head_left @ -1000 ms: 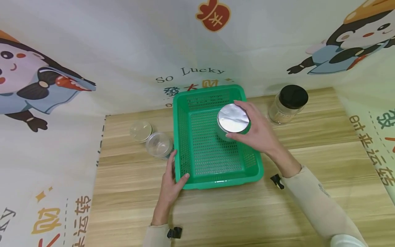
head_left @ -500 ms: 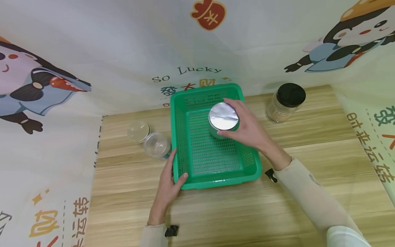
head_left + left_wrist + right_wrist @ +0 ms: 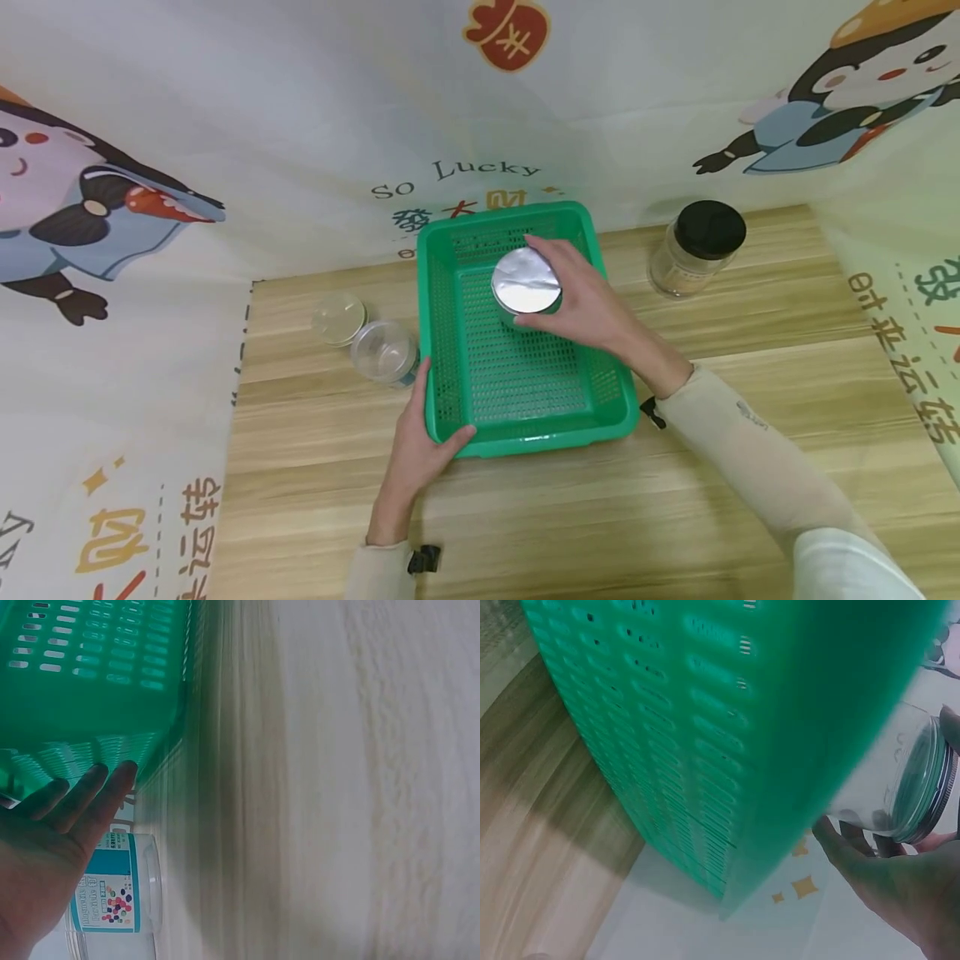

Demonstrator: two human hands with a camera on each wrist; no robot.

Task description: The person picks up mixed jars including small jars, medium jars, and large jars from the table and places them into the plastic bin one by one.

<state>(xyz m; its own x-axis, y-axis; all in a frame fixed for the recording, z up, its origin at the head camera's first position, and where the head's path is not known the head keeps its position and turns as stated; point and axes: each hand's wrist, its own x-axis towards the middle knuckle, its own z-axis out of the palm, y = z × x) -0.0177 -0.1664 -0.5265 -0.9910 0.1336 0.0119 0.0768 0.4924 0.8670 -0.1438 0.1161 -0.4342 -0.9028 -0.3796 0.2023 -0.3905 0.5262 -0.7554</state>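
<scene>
A green perforated plastic basket (image 3: pixel 528 437) stands on the wooden table. At its front left corner my left hand (image 3: pixel 416 446) holds it, thumb over the rim and long fingers along the outer wall. In the left wrist view those fingers (image 3: pixel 105 799) lie nearly straight against the basket side. With thumb and fingers around its lid, my right hand (image 3: pixel 592 304) grips a clear jar with a silver lid (image 3: pixel 525 281) inside the basket's outline. The right wrist view shows the jar's clear wall (image 3: pixel 877 772) beyond the basket rim. Whether its base touches the basket floor is hidden.
Left of the basket stand a clear tub (image 3: pixel 384 352) and a low round container with a pale gold top (image 3: pixel 339 319). A clear jar with a black lid (image 3: pixel 697 242) stands at the back right. A printed cloth (image 3: pixel 300 150) hangs behind the table.
My right hand has carried the silver-lidded jar leftward over the basket, away from its right wall. My left hand stays at the basket's corner, its thumb slightly further inward.
</scene>
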